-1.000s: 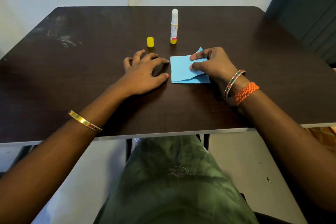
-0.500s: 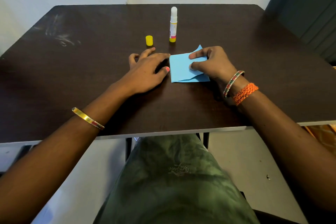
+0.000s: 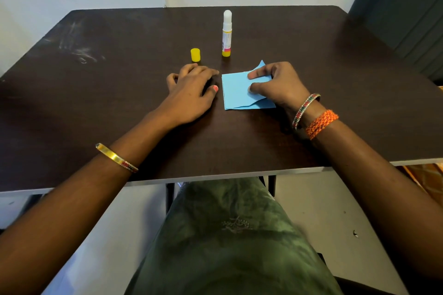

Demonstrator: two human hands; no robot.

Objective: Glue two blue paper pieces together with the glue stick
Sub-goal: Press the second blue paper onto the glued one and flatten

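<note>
Two blue papers (image 3: 236, 91) lie overlapped on the tabletop (image 3: 119, 108), pressed down by the right hand (image 3: 280, 84) with forefinger and thumb. Left hand (image 3: 191, 96) rests spread, just beside them. Beyond stand the uncapped glue stick (image 3: 227, 33) and its cap (image 3: 195, 55).

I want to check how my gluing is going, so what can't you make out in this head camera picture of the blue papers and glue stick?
All in the head view:
1. Any glue between the blue paper pieces: the top sheet covers it.
2. Whether the right hand pinches or only presses them: the hand itself hides the contact.
3. The papers' right side: under that hand.
4. The glue stick label print: too small to read.
</note>
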